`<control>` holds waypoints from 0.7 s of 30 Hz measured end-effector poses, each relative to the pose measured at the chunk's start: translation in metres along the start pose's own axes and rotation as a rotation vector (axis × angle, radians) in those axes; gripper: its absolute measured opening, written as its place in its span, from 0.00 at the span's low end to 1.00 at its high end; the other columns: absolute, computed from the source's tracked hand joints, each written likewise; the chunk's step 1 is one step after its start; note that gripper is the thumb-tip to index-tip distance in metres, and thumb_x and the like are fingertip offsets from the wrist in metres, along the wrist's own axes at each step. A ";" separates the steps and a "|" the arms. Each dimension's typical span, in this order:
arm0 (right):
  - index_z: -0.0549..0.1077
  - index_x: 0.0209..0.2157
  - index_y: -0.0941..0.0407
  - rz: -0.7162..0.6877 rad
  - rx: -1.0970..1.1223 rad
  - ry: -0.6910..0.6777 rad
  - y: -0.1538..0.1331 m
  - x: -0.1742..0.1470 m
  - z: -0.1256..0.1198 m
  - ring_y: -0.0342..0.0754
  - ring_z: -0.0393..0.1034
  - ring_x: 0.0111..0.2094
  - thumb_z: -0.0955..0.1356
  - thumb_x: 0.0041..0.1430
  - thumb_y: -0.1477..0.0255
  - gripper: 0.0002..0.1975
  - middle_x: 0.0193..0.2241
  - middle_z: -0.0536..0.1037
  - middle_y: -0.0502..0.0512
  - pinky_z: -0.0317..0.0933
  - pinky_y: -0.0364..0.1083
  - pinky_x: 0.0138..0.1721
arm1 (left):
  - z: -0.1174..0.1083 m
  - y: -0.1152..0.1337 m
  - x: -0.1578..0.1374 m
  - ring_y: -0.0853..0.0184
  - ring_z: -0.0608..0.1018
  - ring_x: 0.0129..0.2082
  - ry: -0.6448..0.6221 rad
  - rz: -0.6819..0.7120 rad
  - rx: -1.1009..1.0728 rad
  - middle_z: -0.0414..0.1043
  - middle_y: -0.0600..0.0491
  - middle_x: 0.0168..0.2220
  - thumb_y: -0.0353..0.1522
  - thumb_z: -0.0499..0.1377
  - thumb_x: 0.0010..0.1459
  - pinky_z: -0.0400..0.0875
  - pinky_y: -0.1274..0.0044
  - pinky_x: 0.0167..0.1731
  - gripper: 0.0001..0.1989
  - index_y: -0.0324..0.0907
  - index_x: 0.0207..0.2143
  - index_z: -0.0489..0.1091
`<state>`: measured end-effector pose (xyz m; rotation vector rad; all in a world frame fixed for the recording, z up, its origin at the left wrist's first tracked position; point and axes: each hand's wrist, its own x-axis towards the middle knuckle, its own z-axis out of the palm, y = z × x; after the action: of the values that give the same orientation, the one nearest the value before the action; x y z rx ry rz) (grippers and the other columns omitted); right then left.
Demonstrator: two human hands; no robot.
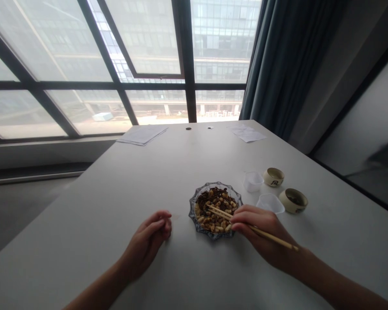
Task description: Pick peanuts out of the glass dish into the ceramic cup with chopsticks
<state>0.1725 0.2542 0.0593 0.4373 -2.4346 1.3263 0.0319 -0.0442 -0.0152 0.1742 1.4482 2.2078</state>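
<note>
My right hand (pixel 265 228) grips a pair of wooden chopsticks (pixel 271 237). Their tips reach into a scalloped glass bowl (pixel 192 215). Inside lies a mix of pale, nut-like pieces (pixel 215 224) that look like peanuts and small dark brown pieces (pixel 210 196). Whether the tips pinch a piece is too small to tell. To the left of the bowl, my left hand (pixel 150 239) rests on the table with its fingers loosely curled in toward the thumb. Nothing shows in it, and it stays apart from the bowl.
Right of the bowl stand two clear plastic containers (pixel 253 181) and two cream ceramic bowls (pixel 273 177); the nearer ceramic bowl (pixel 293 201) has something dark inside. Papers (pixel 144 135) lie at the far left of the white table (pixel 116 193), and another sheet (pixel 246 132) at the far right.
</note>
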 end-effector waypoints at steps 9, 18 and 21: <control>0.77 0.30 0.55 0.126 -0.076 0.119 -0.001 -0.004 -0.010 0.45 0.73 0.30 0.66 0.69 0.69 0.12 0.28 0.78 0.52 0.63 0.44 0.33 | 0.003 0.002 -0.001 0.68 0.69 0.29 -0.006 -0.009 -0.013 0.70 0.52 0.27 0.29 0.64 0.58 0.65 0.79 0.30 0.05 0.40 0.38 0.78; 0.78 0.32 0.56 0.058 0.031 0.072 0.017 0.004 0.007 0.46 0.73 0.32 0.66 0.69 0.68 0.13 0.30 0.78 0.54 0.64 0.45 0.34 | 0.003 0.003 -0.001 0.67 0.68 0.29 -0.012 0.007 -0.003 0.69 0.52 0.27 0.29 0.63 0.58 0.65 0.78 0.30 0.05 0.40 0.38 0.78; 0.79 0.33 0.57 0.063 0.036 0.072 0.021 0.002 0.010 0.46 0.72 0.31 0.66 0.69 0.68 0.12 0.30 0.78 0.55 0.64 0.45 0.34 | 0.002 0.002 -0.002 0.67 0.69 0.29 -0.017 0.006 0.002 0.69 0.52 0.27 0.29 0.63 0.59 0.65 0.78 0.30 0.05 0.40 0.38 0.77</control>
<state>0.1601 0.2567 0.0397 0.3188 -2.3865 1.3890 0.0336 -0.0440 -0.0121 0.1982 1.4423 2.2046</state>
